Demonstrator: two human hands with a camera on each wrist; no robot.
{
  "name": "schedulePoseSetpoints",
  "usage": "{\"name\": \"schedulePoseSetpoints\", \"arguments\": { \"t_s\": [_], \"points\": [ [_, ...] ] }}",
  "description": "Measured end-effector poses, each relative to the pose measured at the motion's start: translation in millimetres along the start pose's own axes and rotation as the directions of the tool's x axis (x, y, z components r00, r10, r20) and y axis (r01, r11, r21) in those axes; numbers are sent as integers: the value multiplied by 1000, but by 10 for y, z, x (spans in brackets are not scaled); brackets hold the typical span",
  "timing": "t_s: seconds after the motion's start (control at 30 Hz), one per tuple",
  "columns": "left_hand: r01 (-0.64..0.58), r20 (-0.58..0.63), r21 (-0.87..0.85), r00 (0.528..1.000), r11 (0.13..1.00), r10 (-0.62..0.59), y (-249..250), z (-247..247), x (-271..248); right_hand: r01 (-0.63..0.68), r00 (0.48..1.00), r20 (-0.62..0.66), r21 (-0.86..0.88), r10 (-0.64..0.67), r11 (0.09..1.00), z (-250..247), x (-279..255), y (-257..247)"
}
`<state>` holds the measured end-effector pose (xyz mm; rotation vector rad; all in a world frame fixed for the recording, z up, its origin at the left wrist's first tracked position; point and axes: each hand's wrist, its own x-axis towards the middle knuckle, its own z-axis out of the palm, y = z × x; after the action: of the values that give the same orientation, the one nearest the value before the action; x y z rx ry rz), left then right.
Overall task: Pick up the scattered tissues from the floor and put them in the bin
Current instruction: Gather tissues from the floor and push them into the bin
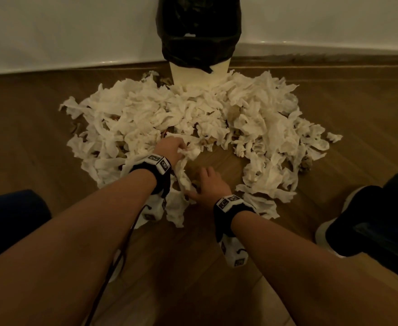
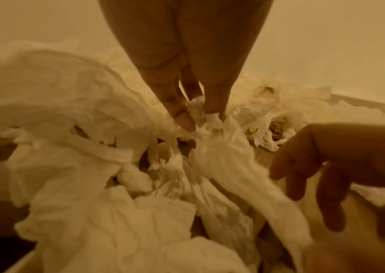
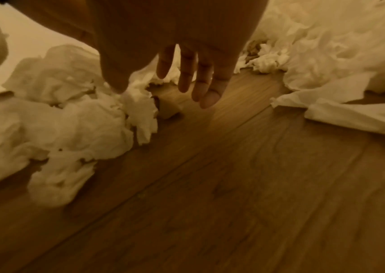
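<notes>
Both forearms are bare. Each wrist wears a black band point(image 1: 156, 176) topped with a white block printed with black square markers — another marked white block point(image 1: 237, 255) hangs under the right wrist. A thin black cable point(image 1: 122, 252) trails from the left band. Dark blue trousers point(image 1: 9, 220) cover the knees.

We see the tissues point(image 1: 193, 114) as thin, matt white paper, creased and torn at the edges, heaped at the foot of the bin point(image 1: 199, 74). The bin's wall looks like smooth, matt cream plastic, and its liner point(image 1: 198, 31) is black plastic film, wrinkled and faintly glossy. In front of the bin, the floor point(image 1: 334, 102) shows brown wood-grain planks with a low sheen.
</notes>
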<state>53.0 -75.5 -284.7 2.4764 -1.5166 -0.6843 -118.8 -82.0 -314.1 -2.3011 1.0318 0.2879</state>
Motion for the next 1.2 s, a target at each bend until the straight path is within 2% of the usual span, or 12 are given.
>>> {"name": "schedulePoseSetpoints", "arguments": {
  "t_s": [0.2, 0.33, 0.5, 0.6, 0.7, 0.8, 0.83, 0.9, 0.97, 1.03, 1.1, 1.2],
  "points": [
    [-11, -8, -74, 1000, 997, 11, -49, 1, -60, -4, 987, 160, -33, 10, 999, 77, 88, -63],
    [30, -43, -97, 998, 995, -34, -87, -14, -90, -71, 987, 143, 21, 67, 997, 59, 124, 27],
    [90, -76, -130, 992, 987, -101, -61, -83, -114, -231, 973, 67, 246, 221, 941, -91, 151, 169],
    [115, -93, -282, 985, 953, -147, -7, -117, -136, -324, 943, 76, 423, 323, 846, -225, 159, 248],
    [145, -71, -480, 977, 865, -202, 67, -163, -173, -365, 918, 141, 661, 370, 655, -341, 169, 263],
    [204, 45, -666, 971, 717, -235, 204, -232, -184, -375, 891, 265, 887, 368, 270, -487, 143, 244],
    [249, 94, -761, 956, 599, -277, 232, -247, -173, -380, 883, 309, 912, 355, 152, -540, 112, 238],
    [347, 255, -906, 905, 242, -341, 309, -306, -199, -384, 878, 377, 923, 294, -37, -643, 34, 229],
    [362, 358, -931, 886, -45, -294, 336, -354, -229, -381, 884, 407, 912, 229, -149, -725, -28, 227],
    [378, 386, -922, 894, -77, -228, 350, -389, -227, -365, 892, 405, 908, 201, -206, -793, -59, 219],
    [387, 344, -916, 893, 105, -291, 320, -392, -224, -317, 909, 368, 916, 195, -247, -850, -71, 208],
    [331, 290, -938, 909, 99, -299, 307, -403, -220, -253, 924, 317, 926, 214, -279, -935, -75, 210]
  ]
}}
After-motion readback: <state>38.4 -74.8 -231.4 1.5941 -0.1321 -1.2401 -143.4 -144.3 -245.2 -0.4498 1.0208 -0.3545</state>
